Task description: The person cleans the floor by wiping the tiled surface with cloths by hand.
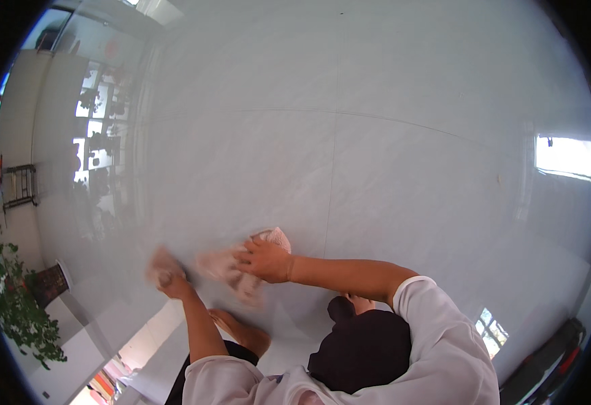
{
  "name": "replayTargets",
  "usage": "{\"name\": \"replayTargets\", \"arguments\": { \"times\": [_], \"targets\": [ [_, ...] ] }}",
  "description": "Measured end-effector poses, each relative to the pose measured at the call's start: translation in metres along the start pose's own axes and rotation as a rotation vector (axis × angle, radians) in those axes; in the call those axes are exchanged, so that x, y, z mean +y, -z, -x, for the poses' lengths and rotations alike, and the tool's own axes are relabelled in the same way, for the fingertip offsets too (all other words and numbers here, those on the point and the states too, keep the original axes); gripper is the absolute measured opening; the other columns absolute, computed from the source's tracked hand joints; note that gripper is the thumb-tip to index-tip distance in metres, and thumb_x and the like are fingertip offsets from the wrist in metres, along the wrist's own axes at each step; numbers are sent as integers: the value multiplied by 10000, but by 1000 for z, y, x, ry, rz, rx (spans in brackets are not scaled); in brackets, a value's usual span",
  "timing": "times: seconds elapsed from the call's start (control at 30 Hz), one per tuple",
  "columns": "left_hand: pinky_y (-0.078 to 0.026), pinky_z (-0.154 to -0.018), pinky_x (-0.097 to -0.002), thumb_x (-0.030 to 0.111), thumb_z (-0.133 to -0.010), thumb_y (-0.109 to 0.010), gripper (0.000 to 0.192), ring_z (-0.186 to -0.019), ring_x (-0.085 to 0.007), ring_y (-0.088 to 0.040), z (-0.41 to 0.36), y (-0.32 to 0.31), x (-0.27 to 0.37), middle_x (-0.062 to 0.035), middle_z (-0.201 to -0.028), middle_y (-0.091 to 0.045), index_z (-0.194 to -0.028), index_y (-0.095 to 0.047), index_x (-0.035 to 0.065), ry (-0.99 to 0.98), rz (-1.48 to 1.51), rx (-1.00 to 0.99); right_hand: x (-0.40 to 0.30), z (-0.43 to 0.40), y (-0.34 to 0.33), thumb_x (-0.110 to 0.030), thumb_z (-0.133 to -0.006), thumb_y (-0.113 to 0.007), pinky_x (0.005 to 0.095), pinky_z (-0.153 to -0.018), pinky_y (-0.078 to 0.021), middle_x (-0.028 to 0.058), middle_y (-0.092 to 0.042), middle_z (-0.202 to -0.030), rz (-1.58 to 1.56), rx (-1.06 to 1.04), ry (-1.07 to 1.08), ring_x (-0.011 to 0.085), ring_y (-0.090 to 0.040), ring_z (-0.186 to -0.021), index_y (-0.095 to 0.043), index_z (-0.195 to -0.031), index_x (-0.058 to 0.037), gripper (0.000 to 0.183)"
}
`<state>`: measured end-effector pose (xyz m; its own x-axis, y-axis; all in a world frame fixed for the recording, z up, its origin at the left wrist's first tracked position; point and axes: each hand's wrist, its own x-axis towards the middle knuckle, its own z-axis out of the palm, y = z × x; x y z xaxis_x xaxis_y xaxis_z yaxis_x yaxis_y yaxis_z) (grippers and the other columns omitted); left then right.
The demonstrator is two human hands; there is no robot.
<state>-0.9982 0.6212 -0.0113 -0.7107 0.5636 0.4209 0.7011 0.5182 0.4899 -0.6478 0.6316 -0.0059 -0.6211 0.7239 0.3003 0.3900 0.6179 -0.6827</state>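
A pink cloth (245, 283) lies spread and crumpled on the glossy grey tiled floor (376, 192), partly blurred. My right hand (265, 259) presses down on it with the fingers spread, and a folded corner of the cloth sticks out beyond the knuckles. To the left, my left hand (170, 278) is blurred; something pinkish is at its fingers, but whether that is a second cloth or only blurred fingers, I cannot tell. My bare feet are on the floor below the hands.
A leafy potted plant (17, 304) stands at the lower left, with a small dark metal rack (19, 186) above it by the wall. A dark object with red parts (549, 359) lies at the lower right. Windows are reflected in the floor.
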Motion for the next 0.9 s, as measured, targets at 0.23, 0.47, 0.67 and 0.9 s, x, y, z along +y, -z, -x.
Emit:
{"name": "replayTargets", "arguments": {
  "times": [0.23, 0.47, 0.67, 0.9],
  "targets": [
    [-419, -929, -493, 72, -821, -588, 323, -1032, -406, -536, 78, -79, 112, -209, -1133, -558, -1113, -559, -61, -386, 236, -239, 90, 13, 107, -226, -687, -777, 452, -891, -455, 52, -610, -1184, 248, 131, -679, 285, -571, -1022, -593, -1225, -185, 570],
    [-455, -703, -455, 80, -844, -614, 274, -869, -313, -597, 186, -199, 318, -111, -988, -595, -1108, -544, 55, -324, 766, -967, 194, 70, 219, -312, -801, -721, 490, -1012, -398, 154, -529, -1315, 511, 725, -1067, 391, -494, -1192, -429, -1376, -77, 685],
    [-488, -897, -411, 393, -835, -725, 611, -1065, -390, -603, 241, -67, 446, -228, -1125, -634, -1259, -466, 36, -371, 854, -1553, 225, 198, 245, -274, -878, -644, 489, -989, -407, 140, -491, -1385, 746, 741, -1107, 382, -470, -1219, -479, -1346, -106, 524],
    [-516, -675, -467, 221, -778, -682, 595, -808, -412, -638, -46, -12, 281, -237, -884, -660, -1282, -469, -11, -778, 154, -1127, 231, 160, 249, -304, -866, -639, 495, -1029, -381, 128, -474, -1408, 646, 601, -1153, 389, -445, -1245, -446, -1396, -130, 590]
  ]
}}
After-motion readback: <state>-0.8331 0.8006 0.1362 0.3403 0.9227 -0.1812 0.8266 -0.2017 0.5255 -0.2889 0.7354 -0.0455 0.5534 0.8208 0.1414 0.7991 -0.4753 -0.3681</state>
